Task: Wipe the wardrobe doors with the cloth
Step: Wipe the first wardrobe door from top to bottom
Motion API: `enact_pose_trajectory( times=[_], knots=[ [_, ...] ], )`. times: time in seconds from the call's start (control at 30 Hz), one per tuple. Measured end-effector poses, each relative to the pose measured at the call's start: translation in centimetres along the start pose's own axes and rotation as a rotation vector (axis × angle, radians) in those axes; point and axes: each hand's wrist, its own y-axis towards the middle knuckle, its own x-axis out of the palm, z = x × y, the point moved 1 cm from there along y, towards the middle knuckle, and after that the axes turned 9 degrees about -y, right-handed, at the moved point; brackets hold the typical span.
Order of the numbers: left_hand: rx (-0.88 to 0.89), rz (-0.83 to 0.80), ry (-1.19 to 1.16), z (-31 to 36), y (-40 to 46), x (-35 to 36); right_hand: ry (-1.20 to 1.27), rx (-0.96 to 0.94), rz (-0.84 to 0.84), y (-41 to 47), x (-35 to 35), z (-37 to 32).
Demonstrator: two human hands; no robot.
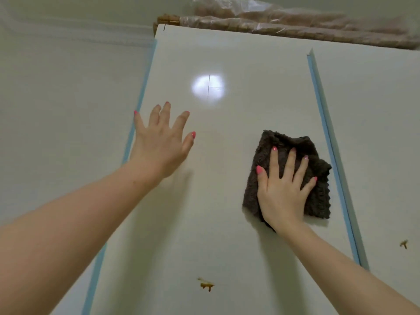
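Dark cloth (295,173) lay flat on white wardrobe door (227,114) under right hand (284,192), fingers straight and spread, pressing it. Left hand (159,146) was splayed, released, gripping nothing. Brown stain (206,285) sat well below both hands' fingertips

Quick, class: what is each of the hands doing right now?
Left hand: open, fingers spread, holding nothing.
Right hand: open, flat, pressing the dark cloth against the wardrobe door.

Your white wardrobe door (227,123) bears a dark folded cloth (318,178) pressed flat against it, and a brown drip stain (206,285) lower down.
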Motion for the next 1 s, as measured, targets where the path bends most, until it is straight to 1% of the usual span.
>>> enact_pose_trajectory(
  times=[0.07,0.3,0.37,0.47,0.6,0.8,0.9,1.0],
  knots=[
    [0.006,-0.001,0.028,-1.6,-0.3,-1.2,-0.012,-0.055,-0.039,-0.9,-0.3,-2.8],
    [0.094,0.023,0.057,-5.9,-1.7,-3.9,-0.003,-0.348,-0.118,-4.0,-1.2,-14.0],
    [0.096,0.01,0.067,-6.9,-2.4,-4.0,0.025,-0.391,-0.085,-5.2,-0.9,-16.8],
    [0.065,-0.03,0.07,-8.3,-3.5,-3.7,0.025,-0.383,-0.015,-8.4,-0.2,-19.7],
    [0.048,-0.056,0.078,-8.8,-5.3,-2.6,0.011,-0.451,0.021,-12.5,1.3,-20.2],
    [0.051,-0.091,0.071,-7.7,-6.2,-1.9,0.009,-0.5,0.062,-12.2,1.6,-19.3],
    [0.04,-0.066,0.06,-7.0,-6.6,-1.6,-0.004,-0.469,0.073,-11.9,1.7,-17.4],
    [0.042,-0.077,0.063,-6.3,-7.1,-1.3,-0.044,-0.397,0.099,-10.6,2.0,-13.1]
  ],
)
